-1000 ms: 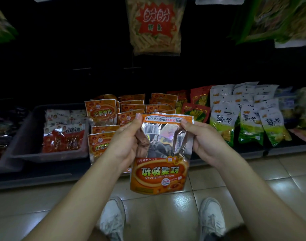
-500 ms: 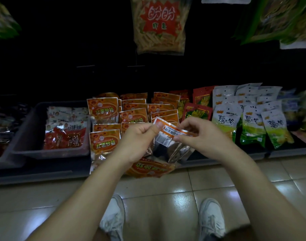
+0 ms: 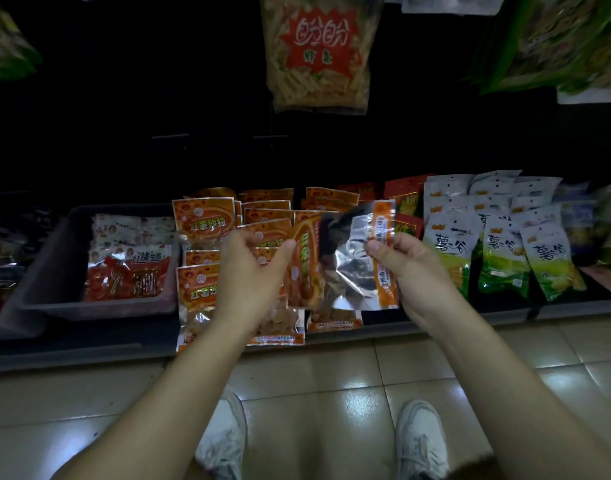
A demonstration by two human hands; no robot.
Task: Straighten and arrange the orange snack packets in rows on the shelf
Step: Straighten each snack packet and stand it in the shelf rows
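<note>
Orange-and-silver foil, the held packet [image 3: 347, 271] hangs sideways in the head view, just above the front edge of the shelf [image 3: 72, 351] and in front of the orange packets [image 3: 203, 220] lying in rows. The left hand [image 3: 250, 275] pinches its printed end between thumb and curled fingers. The right hand [image 3: 415, 271] pinches the sealed orange strip. It looks light, crinkly and slick, so the flat sealed edges are probably the surest holds while flattening it.
</note>
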